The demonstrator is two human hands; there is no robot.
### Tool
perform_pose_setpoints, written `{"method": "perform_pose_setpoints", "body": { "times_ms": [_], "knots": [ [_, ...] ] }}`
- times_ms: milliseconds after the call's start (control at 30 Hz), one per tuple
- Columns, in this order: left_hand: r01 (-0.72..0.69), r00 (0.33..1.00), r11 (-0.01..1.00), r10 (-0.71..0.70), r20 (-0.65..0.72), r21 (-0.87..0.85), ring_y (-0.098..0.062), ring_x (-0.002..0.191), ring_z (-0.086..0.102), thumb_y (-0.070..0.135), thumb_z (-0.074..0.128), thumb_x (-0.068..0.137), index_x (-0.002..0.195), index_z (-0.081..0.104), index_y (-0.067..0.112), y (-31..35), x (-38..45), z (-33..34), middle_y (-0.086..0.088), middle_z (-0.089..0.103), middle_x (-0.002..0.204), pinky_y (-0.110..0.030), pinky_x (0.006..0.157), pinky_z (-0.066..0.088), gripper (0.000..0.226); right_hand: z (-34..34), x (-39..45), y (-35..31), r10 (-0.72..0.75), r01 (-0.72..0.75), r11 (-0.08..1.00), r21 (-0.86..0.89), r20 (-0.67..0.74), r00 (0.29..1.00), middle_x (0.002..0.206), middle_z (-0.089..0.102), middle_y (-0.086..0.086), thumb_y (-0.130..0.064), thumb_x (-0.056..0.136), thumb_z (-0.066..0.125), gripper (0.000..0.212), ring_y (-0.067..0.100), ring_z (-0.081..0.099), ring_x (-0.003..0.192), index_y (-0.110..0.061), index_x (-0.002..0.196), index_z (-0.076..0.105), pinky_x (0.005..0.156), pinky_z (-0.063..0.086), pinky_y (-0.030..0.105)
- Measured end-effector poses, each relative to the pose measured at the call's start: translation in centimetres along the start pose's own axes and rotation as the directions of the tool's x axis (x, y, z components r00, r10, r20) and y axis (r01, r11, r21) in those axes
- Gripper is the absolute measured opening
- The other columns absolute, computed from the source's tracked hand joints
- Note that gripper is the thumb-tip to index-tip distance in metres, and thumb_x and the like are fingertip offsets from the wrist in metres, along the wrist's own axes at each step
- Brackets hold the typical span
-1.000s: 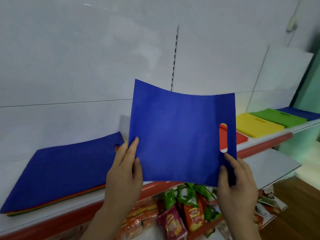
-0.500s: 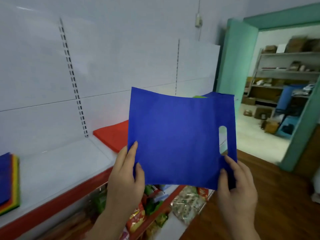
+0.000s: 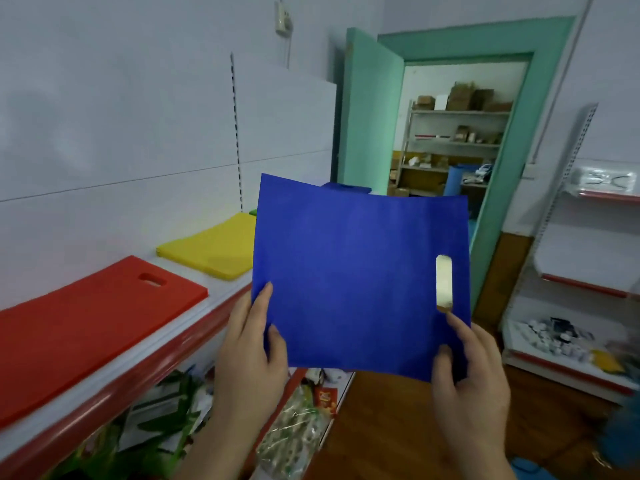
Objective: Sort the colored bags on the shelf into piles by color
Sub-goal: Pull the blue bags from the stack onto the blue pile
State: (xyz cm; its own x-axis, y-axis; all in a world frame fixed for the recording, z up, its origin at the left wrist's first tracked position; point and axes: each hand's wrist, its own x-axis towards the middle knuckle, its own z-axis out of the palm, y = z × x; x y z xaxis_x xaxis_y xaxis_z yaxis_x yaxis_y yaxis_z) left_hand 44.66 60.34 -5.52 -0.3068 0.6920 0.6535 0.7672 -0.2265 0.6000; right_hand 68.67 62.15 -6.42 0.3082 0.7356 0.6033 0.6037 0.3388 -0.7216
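Held bag point(image 3: 346, 282) solid royal blue, no pattern; shelf piles: red pile point(image 3: 86, 317), yellow pile point(image 3: 214, 251), blue pile point(image 3: 346, 187) at far end; shelf edge point(image 3: 138, 372) red w/ white top; door frame point(image 3: 498, 140) mint green; floor point(image 3: 391, 427) brown wood.

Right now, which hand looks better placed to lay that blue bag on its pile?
Probably the left hand: it grips the blue bag on the shelf side. The right hand holds the far edge. The blue pile barely shows beyond.
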Motion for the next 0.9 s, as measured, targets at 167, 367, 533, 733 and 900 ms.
{"method": "perform_pose_setpoints", "body": {
  "times_ms": [167, 367, 533, 733, 900],
  "knots": [
    [-0.031, 0.999, 0.998, 0.033, 0.04, -0.055, 0.017, 0.119, 0.024, 0.015, 0.05, 0.098, 0.149, 0.036, 0.026, -0.1, 5.7, 6.8, 0.013, 0.031, 0.151, 0.001, 0.084, 0.023, 0.054, 2.2, 6.0, 2.9, 0.028, -0.029, 1.0, -0.008, -0.037, 0.999, 0.133, 0.046, -0.01, -0.01, 0.093, 0.056, 0.045, 0.009, 0.046, 0.121, -0.021, 0.136, 0.052, 0.083, 0.044, 0.02],
    [-0.056, 0.992, 0.993, 0.067, 0.106, -0.107, 0.013, 0.119, 0.029, 0.015, 0.049, 0.098, 0.149, 0.035, 0.027, 0.4, 10.5, 15.0, 0.029, 0.023, 0.138, -0.003, 0.087, 0.03, 0.054, 4.0, 11.9, 7.8, 0.112, -0.118, 0.991, -0.069, -0.09, 0.99, 0.135, 0.044, -0.011, -0.01, 0.092, 0.058, 0.047, 0.017, 0.051, 0.118, -0.025, 0.136, 0.051, 0.083, 0.054, 0.034],
    [-0.028, 0.99, 0.991, 0.046, 0.135, -0.131, 0.017, 0.116, 0.024, 0.015, 0.049, 0.098, 0.148, 0.037, 0.029, 1.0, 14.3, 22.6, 0.021, 0.028, 0.143, -0.018, 0.094, 0.035, 0.053, 6.2, 17.9, 12.9, 0.131, -0.139, 0.986, -0.086, -0.099, 0.986, 0.134, 0.046, -0.009, -0.009, 0.091, 0.059, 0.048, 0.016, 0.05, 0.119, -0.024, 0.136, 0.052, 0.081, 0.049, 0.023],
    [-0.027, 0.994, 0.994, 0.039, 0.107, -0.11, 0.003, 0.114, 0.042, 0.011, 0.048, 0.097, 0.147, 0.039, 0.026, 2.6, 20.0, 32.4, 0.013, 0.037, 0.143, -0.023, 0.085, 0.044, 0.053, 8.9, 27.1, 19.9, 0.138, -0.143, 0.987, -0.073, -0.07, 0.988, 0.136, 0.042, -0.013, -0.011, 0.093, 0.058, 0.048, 0.011, 0.049, 0.115, -0.026, 0.137, 0.05, 0.074, 0.051, 0.02],
    [-0.003, 0.999, 0.999, 0.005, 0.051, -0.045, 0.001, 0.115, 0.04, 0.012, 0.049, 0.097, 0.148, 0.037, 0.026, 3.8, 24.1, 38.2, 0.009, 0.036, 0.145, -0.019, 0.081, 0.038, 0.054, 11.5, 34.5, 23.6, 0.074, -0.075, 0.996, -0.048, -0.016, 0.997, 0.133, 0.04, -0.017, -0.01, 0.093, 0.057, 0.047, -0.002, 0.039, 0.116, -0.025, 0.137, 0.051, 0.079, 0.039, 0.01]
  ]
}}
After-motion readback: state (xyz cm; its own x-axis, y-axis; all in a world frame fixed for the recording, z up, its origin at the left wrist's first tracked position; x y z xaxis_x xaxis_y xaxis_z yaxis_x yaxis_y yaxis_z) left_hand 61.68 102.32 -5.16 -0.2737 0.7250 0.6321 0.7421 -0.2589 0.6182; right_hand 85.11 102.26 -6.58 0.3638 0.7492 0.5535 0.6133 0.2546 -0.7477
